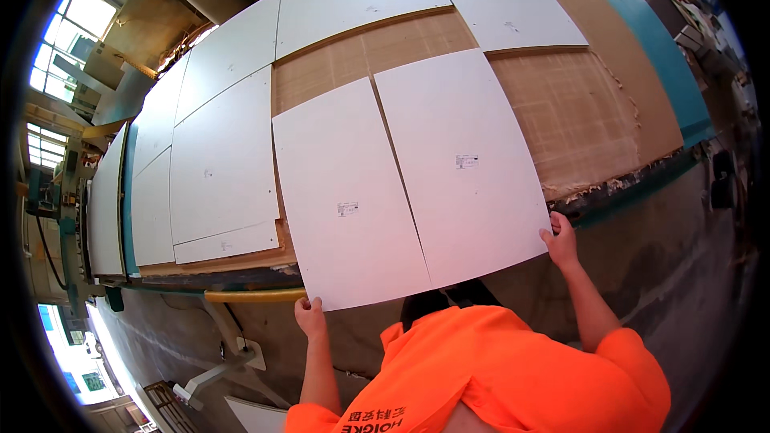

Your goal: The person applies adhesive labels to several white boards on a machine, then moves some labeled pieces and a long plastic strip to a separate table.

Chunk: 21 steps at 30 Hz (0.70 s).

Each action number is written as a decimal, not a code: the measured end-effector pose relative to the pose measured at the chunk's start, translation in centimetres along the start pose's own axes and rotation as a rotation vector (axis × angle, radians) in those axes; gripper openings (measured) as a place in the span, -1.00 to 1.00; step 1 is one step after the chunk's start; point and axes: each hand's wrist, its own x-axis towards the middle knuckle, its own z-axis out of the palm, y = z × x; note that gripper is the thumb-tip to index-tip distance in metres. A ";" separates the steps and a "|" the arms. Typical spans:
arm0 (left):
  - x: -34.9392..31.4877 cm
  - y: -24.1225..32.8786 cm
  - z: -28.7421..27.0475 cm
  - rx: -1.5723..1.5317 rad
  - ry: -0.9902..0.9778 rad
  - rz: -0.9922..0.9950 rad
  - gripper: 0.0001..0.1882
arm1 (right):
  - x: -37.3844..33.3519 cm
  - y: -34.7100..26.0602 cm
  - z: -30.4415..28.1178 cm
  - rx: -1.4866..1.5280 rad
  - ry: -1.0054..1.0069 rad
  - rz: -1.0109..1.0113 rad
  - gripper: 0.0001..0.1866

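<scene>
Two white rectangular panels lie side by side in front of me, a narrow gap running between them. Their near ends stick out past the table's near edge. My left hand (310, 317) is closed on the near left corner of the left white panel (329, 168), thumb on top. At the right edge of the right white panel (457, 112), close to its near corner, my right hand (561, 240) is closed in the same way. The fingers under both panels are partly hidden. Each panel carries a small printed label.
More white panels (220, 152) cover the left and far parts of the brown-topped table (561, 120). A teal strip (642, 40) borders its right end. Below the near edge runs a yellow bar (257, 296), with a white metal arm (216, 373) under it.
</scene>
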 end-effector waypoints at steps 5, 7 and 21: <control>1.6 -2.5 0.8 -0.197 -0.164 -0.106 -0.59 | 1.6 2.8 -0.2 0.101 -0.150 0.080 -0.60; 1.6 -0.9 0.3 -0.246 -0.211 -0.203 -0.57 | 2.4 3.0 -0.1 0.141 -0.204 0.151 -0.62; 0.8 0.7 -0.2 -0.249 -0.255 -0.176 -0.53 | 3.2 3.5 -5.6 0.270 -0.357 0.185 -0.75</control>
